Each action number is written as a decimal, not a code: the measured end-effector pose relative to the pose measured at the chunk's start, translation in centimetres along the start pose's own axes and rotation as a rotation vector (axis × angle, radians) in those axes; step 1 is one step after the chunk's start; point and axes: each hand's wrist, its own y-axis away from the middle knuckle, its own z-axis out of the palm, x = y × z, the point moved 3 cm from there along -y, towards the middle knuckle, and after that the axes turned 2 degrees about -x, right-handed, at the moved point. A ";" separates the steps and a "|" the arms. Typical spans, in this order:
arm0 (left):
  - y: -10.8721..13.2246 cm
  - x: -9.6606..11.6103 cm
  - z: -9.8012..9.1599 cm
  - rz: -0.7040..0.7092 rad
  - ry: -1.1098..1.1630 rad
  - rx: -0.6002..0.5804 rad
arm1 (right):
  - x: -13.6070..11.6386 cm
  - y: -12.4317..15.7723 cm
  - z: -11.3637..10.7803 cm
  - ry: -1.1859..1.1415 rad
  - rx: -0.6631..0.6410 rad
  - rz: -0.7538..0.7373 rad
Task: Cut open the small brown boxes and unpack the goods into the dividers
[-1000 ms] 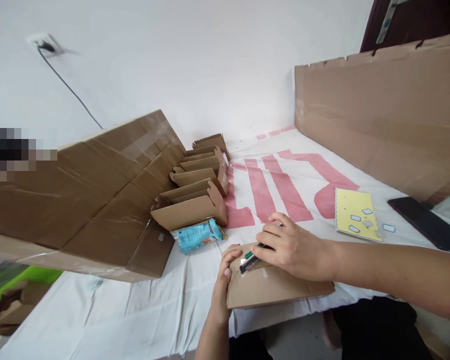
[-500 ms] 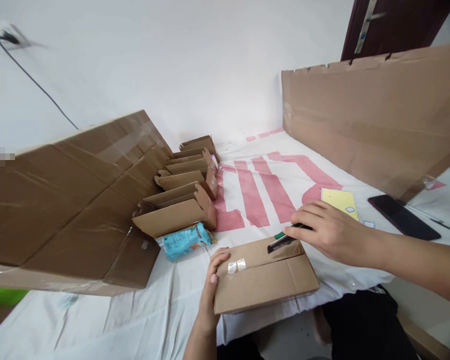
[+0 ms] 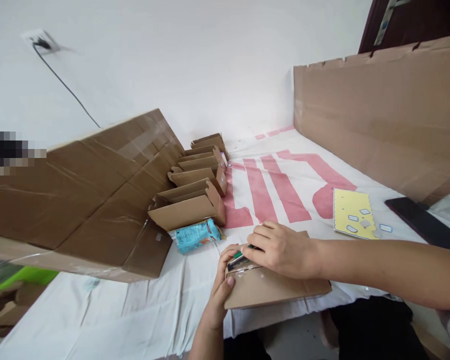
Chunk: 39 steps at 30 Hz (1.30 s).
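A closed cardboard box (image 3: 273, 291) lies flat at the near edge of the cloth-covered table. My left hand (image 3: 221, 287) is closed around its left end, thumb on the top and fingers along the far side. My right hand (image 3: 279, 250) is shut on a green and black utility knife (image 3: 235, 261), partly hidden under the fingers. The knife's front end rests at the left part of the box top, by a strip of clear tape (image 3: 249, 268), close to my left fingers. Just beyond the left hand lies a blue snack packet (image 3: 196, 236).
Several open cardboard boxes (image 3: 187, 207) stand in a row beside a large cardboard panel (image 3: 108, 200) on the left. Another cardboard panel (image 3: 375, 110) stands at the right. A yellow sticker sheet (image 3: 350, 207) and a black phone (image 3: 423, 220) lie right of my hands.
My right hand has moved the utility knife leftward along the box top, from its right part to the taped left end. My left hand keeps its hold. The view has shifted slightly left.
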 end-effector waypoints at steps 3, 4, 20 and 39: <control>0.0 0.0 0.0 -0.007 0.009 -0.013 | -0.6 -0.3 0.1 0.040 0.023 -0.060; 0.0 -0.1 0.0 -0.007 0.011 -0.015 | -0.7 -0.2 -0.1 0.051 0.031 -0.076; 0.1 0.1 0.1 -0.039 -0.022 0.050 | 3.2 7.7 -5.7 0.037 -0.173 0.068; 0.0 -0.1 0.1 -0.047 0.007 0.056 | 4.5 18.6 3.5 -0.397 -0.581 0.627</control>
